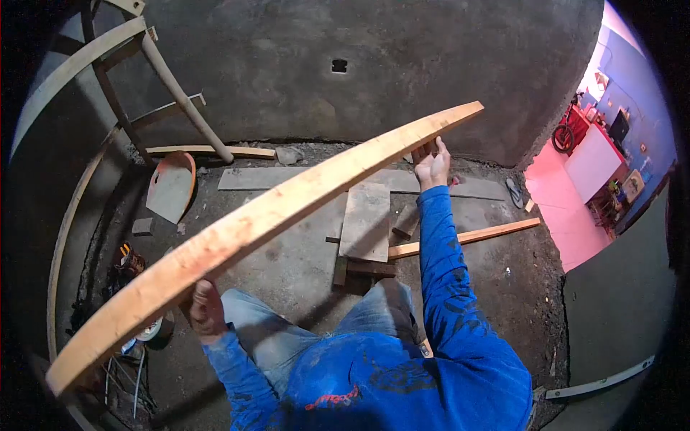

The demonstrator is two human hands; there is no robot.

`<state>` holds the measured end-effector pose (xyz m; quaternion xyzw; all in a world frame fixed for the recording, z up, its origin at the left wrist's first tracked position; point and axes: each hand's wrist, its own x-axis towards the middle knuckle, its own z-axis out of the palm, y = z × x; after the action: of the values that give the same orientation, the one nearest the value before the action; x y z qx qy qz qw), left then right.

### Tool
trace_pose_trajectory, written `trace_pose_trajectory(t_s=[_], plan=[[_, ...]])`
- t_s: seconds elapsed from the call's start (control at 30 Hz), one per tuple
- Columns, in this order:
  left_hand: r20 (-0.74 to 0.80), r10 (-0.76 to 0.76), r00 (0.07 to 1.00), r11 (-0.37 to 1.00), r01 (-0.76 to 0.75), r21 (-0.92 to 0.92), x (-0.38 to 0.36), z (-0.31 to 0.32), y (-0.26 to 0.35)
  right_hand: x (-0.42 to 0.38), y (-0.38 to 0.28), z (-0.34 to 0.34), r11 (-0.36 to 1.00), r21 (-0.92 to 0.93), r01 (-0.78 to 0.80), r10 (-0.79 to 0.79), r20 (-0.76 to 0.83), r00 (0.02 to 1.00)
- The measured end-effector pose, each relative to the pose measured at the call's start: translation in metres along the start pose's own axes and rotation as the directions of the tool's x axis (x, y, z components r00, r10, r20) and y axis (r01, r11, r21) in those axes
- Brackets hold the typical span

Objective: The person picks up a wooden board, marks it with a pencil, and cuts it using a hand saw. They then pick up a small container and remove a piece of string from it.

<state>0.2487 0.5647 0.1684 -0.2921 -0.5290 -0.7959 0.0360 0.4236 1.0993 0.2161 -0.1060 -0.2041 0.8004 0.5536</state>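
Note:
A long wooden beam [266, 215] slants across the view, its lower left end near me and its upper right end toward the wall. My left hand [206, 312] grips it from below in its left half; the thumb shows and the other fingers are hidden behind the wood. Closer to the far end, my right hand [433, 164] is closed around the beam's underside, fingertips partly hidden. Beneath the beam, a small wooden bench [368, 223] stands on the floor before my knees.
Another length of timber [489, 233] lies right of the bench, and a flat board [474, 188] lies along the wall [431, 65]. At left are a ladder-like frame [172, 90], a scoop-shaped container [171, 188] and a bucket [159, 330]. A doorway opens onto a pink floor [557, 190].

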Motion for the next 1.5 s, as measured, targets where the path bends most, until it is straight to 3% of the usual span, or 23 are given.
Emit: trace_pose_trajectory(t_s=[0.03, 0.07, 0.13, 0.2, 0.27, 0.37, 0.4, 0.5, 0.6, 0.67, 0.73, 0.8, 0.9, 1.0, 1.13, 1.17, 1.2, 1.3, 1.5], plan=[[0.002, -0.082, 0.997, 0.992, 0.082, -0.096, 0.008, 0.0, 0.007, -0.001, 0.0, -0.001, 1.0, 0.005, -0.007, 0.007, -0.003, 1.0], [0.022, -0.013, 1.0, 0.939, 0.02, -0.343, 0.017, 0.002, 0.004, 0.001, -0.001, -0.002, 0.999, -0.027, 0.036, -0.035, 0.039, 0.999], [-0.166, -0.091, 0.982, 0.906, 0.012, -0.423, 0.029, 0.014, 0.012, -0.003, -0.004, 0.003, 0.991, -0.091, 0.1, -0.088, 0.13, 0.988], [-0.175, -0.186, 0.967, 0.884, 0.087, -0.46, 0.037, 0.024, 0.023, -0.008, -0.008, 0.011, 0.99, -0.103, 0.098, -0.083, 0.136, 0.987], [-0.207, -0.185, 0.961, 0.867, 0.061, -0.494, 0.044, 0.038, 0.028, -0.011, -0.014, 0.016, 0.976, -0.168, 0.136, -0.097, 0.222, 0.97], [-0.309, -0.227, 0.923, 0.903, 0.08, -0.423, 0.058, 0.054, 0.035, 0.008, -0.022, 0.003, 0.975, -0.196, 0.104, -0.077, 0.145, 0.987], [-0.341, -0.22, 0.914, 0.926, 0.085, -0.368, 0.06, 0.061, 0.04, 0.01, -0.024, -0.003, 0.953, -0.24, 0.184, -0.135, 0.209, 0.969], [-0.306, -0.264, 0.915, 0.927, 0.153, -0.342, 0.065, 0.069, 0.045, 0.026, -0.034, -0.015, 0.94, -0.284, 0.19, -0.118, 0.252, 0.961], [-0.338, -0.264, 0.903, 0.941, 0.165, -0.294, 0.069, 0.077, 0.054, 0.001, -0.039, 0.0, 0.774, -0.556, 0.302, -0.227, 0.201, 0.953], [-0.333, -0.236, 0.913, 0.954, 0.152, -0.259, 0.075, 0.085, 0.069, 0.001, -0.038, 0.008, 0.76, -0.575, 0.302, -0.28, 0.129, 0.951], [-0.397, -0.172, 0.902, 0.971, 0.089, -0.22, 0.084, 0.091, 0.066, 0.009, -0.051, 0.008, 0.759, -0.607, 0.238, -0.211, 0.116, 0.971], [-0.377, -0.181, 0.908, 0.968, 0.097, -0.23, 0.09, 0.091, 0.063, 0.003, -0.045, 0.017, 0.775, -0.552, 0.308, -0.253, 0.176, 0.951], [-0.434, -0.139, 0.89, 0.968, 0.03, -0.248, 0.095, 0.095, 0.065, 0.0, -0.051, 0.021, 0.686, -0.678, 0.266, -0.239, 0.135, 0.962], [-0.401, -0.137, 0.906, 0.97, 0.041, -0.238, 0.097, 0.095, 0.065, -0.025, -0.04, 0.047, 0.696, -0.673, 0.251, -0.282, 0.065, 0.957], [-0.44, -0.125, 0.889, 0.975, 0.028, -0.221, 0.107, 0.097, 0.059, 0.0, -0.036, 0.036, 0.689, -0.686, 0.232, -0.23, 0.095, 0.968], [-0.472, -0.043, 0.881, 0.982, -0.049, -0.182, 0.108, 0.099, 0.062, 0.028, -0.039, 0.017, 0.719, -0.655, 0.232, -0.185, 0.142, 0.973], [-0.44, -0.136, 0.887, 0.974, 0.038, -0.225, 0.11, 0.098, 0.065, 0.021, -0.033, 0.025, 0.745, -0.622, 0.242, -0.216, 0.119, 0.969], [-0.397, -0.148, 0.906, 0.97, 0.055, -0.236, 0.115, 0.093, 0.065, 0.031, -0.028, 0.024, 0.772, -0.606, 0.189, -0.128, 0.143, 0.981], [-0.327, -0.127, 0.937, 0.978, 0.063, -0.2, 0.12, 0.087, 0.06, 0.027, -0.019, 0.027, 0.721, -0.676, 0.152, -0.183, 0.026, 0.983]])
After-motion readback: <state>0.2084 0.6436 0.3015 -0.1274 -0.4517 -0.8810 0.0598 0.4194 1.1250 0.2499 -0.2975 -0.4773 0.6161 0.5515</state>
